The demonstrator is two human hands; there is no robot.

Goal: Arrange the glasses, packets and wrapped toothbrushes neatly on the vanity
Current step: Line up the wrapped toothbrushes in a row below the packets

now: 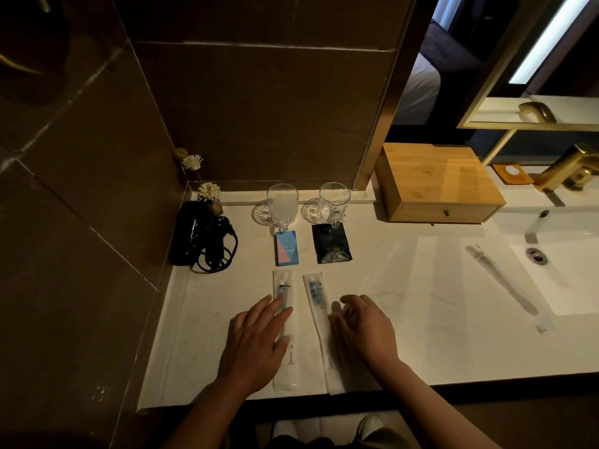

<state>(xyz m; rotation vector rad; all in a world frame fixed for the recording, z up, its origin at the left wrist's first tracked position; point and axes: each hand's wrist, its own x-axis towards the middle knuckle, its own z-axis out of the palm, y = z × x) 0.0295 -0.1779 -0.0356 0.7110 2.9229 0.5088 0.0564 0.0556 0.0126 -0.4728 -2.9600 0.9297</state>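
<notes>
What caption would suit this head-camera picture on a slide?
Two hands, left hand and right hand, straighten two wrapped toothbrushes before paired packets and glasses on a vanity.

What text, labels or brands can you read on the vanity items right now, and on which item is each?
Blue and pink packet: white lettering, only "...CKAGE" legible; the line above is blurred.
Black hair dryer: small white brand mark, too blurred to read.
Black packet: yellowish mark, unreadable.
Left toothbrush wrapper: faint print, unreadable.

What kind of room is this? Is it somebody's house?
Most likely a hotel bathroom. There's a sink with a gold tap, two glasses set on coasters, and wrapped toothbrushes laid out for guests, plus a black hairdryer in the corner.
</notes>
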